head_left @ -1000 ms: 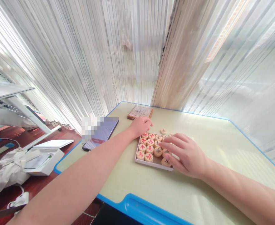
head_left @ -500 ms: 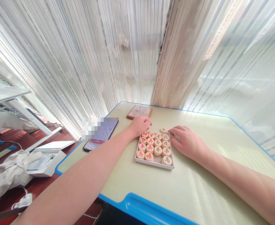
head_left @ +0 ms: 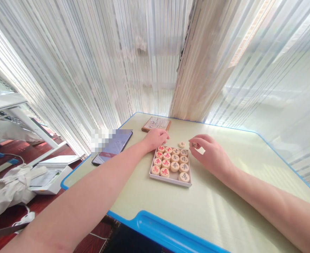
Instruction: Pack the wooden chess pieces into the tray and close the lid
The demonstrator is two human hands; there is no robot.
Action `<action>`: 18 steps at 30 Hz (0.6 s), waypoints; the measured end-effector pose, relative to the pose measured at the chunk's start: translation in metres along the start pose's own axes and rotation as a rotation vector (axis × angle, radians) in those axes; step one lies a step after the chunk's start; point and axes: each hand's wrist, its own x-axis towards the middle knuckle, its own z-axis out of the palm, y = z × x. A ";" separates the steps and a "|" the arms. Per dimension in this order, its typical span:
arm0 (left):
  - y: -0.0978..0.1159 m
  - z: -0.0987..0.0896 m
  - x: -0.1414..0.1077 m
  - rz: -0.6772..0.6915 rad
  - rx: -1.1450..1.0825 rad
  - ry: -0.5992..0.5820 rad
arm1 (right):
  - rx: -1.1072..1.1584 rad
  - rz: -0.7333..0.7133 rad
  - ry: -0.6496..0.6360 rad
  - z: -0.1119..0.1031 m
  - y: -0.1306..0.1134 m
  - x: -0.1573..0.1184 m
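Note:
A shallow white box [head_left: 170,179] sits on the table, holding several round wooden Chinese chess pieces, red characters on the left and dark ones on the right. A gap shows in its near row. My right hand [head_left: 210,151] pinches a Chinese chess piece [head_left: 193,144] between thumb and fingers, tilted, just right of the box's far corner. Another loose piece [head_left: 182,144] lies just beyond the far edge. At the box's far left corner rests my left hand [head_left: 157,138], fingers curled together; whatever is under them is hidden.
A brown-edged box lid with dark writing [head_left: 156,123] lies farther back. Left of my forearm is a tablet [head_left: 114,147]. The pale table [head_left: 239,151] has a blue rim, with curtains behind. An open white box [head_left: 48,179] and cloth [head_left: 9,193] are at the lower left.
My right hand has lifted slightly, and the chess piece in its fingers now shows its marked face. My left hand stays near the box's far left corner. The view has shifted a little.

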 end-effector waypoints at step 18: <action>0.004 0.000 -0.001 0.006 0.068 -0.009 | 0.241 -0.192 0.046 -0.014 -0.030 -0.007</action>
